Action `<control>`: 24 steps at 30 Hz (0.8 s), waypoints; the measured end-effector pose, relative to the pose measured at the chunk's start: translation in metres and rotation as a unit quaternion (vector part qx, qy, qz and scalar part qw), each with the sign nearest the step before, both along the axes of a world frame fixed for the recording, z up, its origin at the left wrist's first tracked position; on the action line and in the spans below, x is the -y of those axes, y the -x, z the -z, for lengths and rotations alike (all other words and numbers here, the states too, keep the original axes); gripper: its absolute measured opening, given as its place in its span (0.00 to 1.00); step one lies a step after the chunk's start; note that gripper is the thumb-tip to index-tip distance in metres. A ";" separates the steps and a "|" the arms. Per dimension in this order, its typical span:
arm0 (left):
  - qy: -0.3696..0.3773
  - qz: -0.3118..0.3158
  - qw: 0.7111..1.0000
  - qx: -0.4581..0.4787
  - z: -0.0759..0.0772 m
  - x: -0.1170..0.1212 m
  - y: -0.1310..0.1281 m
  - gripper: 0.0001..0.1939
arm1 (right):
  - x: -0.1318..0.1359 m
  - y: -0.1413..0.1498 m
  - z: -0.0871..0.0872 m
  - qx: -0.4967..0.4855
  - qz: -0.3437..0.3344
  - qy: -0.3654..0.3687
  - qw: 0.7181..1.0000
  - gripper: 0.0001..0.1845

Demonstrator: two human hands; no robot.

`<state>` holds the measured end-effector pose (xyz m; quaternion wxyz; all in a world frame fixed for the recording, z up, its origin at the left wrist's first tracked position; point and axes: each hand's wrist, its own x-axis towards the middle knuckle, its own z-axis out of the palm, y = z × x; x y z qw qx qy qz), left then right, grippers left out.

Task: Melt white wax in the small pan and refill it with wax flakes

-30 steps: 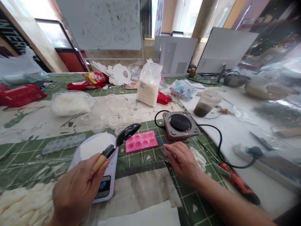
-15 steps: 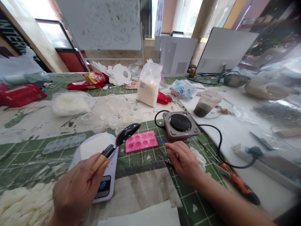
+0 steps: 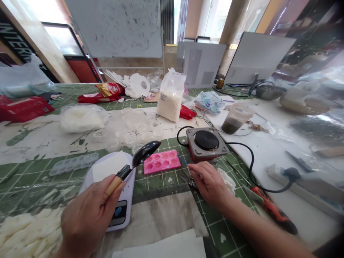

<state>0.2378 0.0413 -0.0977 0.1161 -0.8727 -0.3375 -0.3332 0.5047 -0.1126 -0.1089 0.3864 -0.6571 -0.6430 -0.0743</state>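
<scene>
My left hand [image 3: 84, 213] is closed around the wooden handle of a ladle [image 3: 145, 152] with a black bowl. The ladle is held tilted above a white kitchen scale [image 3: 128, 195], which carries a white sheet [image 3: 107, 166]. My right hand [image 3: 211, 184] pinches a thin blue stick [image 3: 183, 159]; its far tip is by the right edge of a pink mould [image 3: 162, 162] with several round cavities. Whether the tip touches the mould, I cannot tell. Below my right fingers lie scissors or pliers [image 3: 185, 176], partly hidden.
A small hot plate [image 3: 206, 139] with a black cable stands beyond my right hand. An orange-handled tool [image 3: 274, 208] lies to the right. White flakes [image 3: 29, 229] fill the lower left. Behind are a bag of white granules [image 3: 170, 104] and a cup of dark contents [image 3: 232, 123].
</scene>
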 end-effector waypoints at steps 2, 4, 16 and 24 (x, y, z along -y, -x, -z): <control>-0.003 0.002 1.000 -0.001 0.000 0.000 0.000 0.12 | -0.001 -0.001 0.002 0.000 0.000 0.006 1.000 0.16; -0.009 0.007 1.000 -0.001 -0.001 0.000 0.000 0.12 | -0.001 0.000 0.003 0.000 0.003 0.007 1.000 0.15; -0.004 0.022 1.000 0.003 0.000 -0.001 0.001 0.13 | -0.001 0.000 0.000 0.005 -0.008 0.009 1.000 0.15; -0.049 0.041 0.997 0.032 0.000 -0.002 -0.001 0.13 | 0.002 0.003 -0.003 0.004 -0.011 0.001 1.000 0.15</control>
